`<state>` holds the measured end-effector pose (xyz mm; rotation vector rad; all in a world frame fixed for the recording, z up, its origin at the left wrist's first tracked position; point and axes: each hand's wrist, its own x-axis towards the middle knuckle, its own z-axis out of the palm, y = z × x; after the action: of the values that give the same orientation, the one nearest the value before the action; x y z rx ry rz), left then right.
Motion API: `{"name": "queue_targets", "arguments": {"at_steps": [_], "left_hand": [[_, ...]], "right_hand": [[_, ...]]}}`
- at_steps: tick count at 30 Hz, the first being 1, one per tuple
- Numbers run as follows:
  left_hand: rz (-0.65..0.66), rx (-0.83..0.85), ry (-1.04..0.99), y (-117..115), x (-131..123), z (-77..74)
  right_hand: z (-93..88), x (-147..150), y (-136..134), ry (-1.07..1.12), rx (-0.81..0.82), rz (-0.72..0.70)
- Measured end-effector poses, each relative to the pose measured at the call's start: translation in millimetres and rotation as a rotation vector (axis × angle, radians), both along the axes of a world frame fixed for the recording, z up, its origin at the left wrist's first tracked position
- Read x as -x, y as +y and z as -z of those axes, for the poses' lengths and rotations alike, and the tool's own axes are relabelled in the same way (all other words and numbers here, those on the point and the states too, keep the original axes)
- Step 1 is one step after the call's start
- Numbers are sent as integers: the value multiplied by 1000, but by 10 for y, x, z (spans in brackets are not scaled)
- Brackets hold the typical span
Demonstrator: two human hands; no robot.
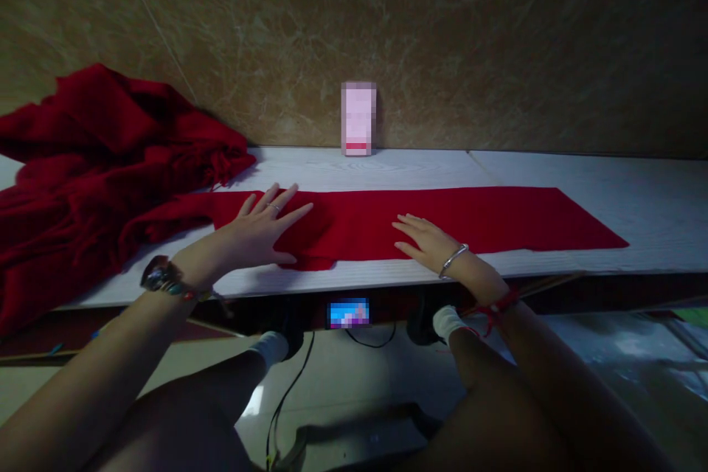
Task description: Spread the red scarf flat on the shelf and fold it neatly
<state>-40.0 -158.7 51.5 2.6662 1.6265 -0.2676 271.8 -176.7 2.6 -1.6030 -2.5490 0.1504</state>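
Note:
A long red cloth (476, 217), perhaps a scarf, lies flat in a strip along the white board. At its left it runs into a crumpled red heap (105, 140) with fringe showing. My left hand (257, 230) rests on the left part of the strip, fingers spread, a ring on one finger. Over the middle of the strip, my right hand (425, 240) lies palm down with its fingers stretched out and pointing left. Neither hand grasps the fabric. The cloth's right end is cut at a slant.
A blurred pink phone-like object (358, 118) leans against the brown marbled wall (442, 37) behind the white board (636, 195). Below the board's front edge are a lit screen (348, 313), a black cable (290, 387) and my feet on the pale floor.

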Motion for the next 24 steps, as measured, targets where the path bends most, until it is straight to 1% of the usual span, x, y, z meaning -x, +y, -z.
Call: {"name": "queue_targets", "arguments": {"at_steps": [2, 3, 5, 9, 12, 16, 18, 20, 22, 24], "left_hand": [[-115, -15, -48, 13, 149, 53], [-146, -12, -89, 27, 217, 91], [-142, 8, -202, 66, 341, 181], [-55, 42, -403, 173, 542, 352], [-53, -10, -448, 239, 625, 442], [-118, -111, -418, 317, 652, 515], [-144, -109, -406, 355, 662, 508], [-191, -81, -378, 367, 681, 450], [-277, -65, -311, 326, 691, 344], [-379, -66, -226, 234, 671, 214]], "right_hand": [[-52, 81, -5, 19, -38, -40], [-69, 129, -11, 29, -51, -67], [-74, 216, -21, 24, -31, -115], [-4, 270, -9, -28, 61, -135], [42, 233, 3, -27, 54, -147], [50, 201, -10, -32, 61, -142], [45, 199, -16, -24, 64, -142], [39, 200, -18, -11, 66, -146], [32, 204, -16, -6, 76, -145], [23, 209, -15, -8, 86, -137]]}}
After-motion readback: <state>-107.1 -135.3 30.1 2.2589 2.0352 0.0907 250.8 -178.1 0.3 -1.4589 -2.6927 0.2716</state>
